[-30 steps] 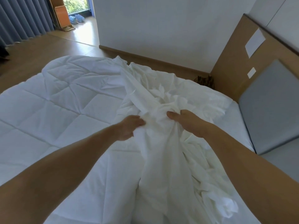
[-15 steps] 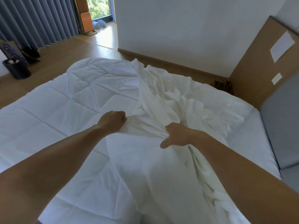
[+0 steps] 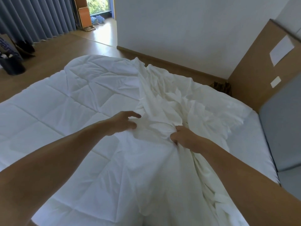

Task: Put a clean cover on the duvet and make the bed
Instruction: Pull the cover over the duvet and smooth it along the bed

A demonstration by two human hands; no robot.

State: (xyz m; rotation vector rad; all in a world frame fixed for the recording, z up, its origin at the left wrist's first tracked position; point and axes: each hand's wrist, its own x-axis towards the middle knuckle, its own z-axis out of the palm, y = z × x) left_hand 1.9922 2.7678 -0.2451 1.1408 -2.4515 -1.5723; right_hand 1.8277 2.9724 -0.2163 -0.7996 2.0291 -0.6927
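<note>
Starting at my left, the quilted duvet [image 3: 65, 103] lies spread flat across the bed with no cover on it. My left hand [image 3: 123, 123] is at the line where the duvet meets the cover, fingers loose and spread, pinching nothing. From this angle I cannot tell whether the fingertips rest on the cloth or hang just above it. The cover [image 3: 162, 160] lies in a crumpled heap over the middle of the bed, partly on the duvet's right side, with one broad fold running down toward me. My right hand [image 3: 184, 137] has its fingers curled into a bunch of that cloth.

The risk as I judge it is that, with only one hand gripping, a pull would drag the heap sideways and twist it. I could then lose track of which edge is the opening. A hard tug might also drag the duvet underneath out of square. Further right, loose folds trail onto the mattress [image 3: 244, 144] beside the grey headboard [image 3: 280, 136] and could slide off the near edge.
</note>
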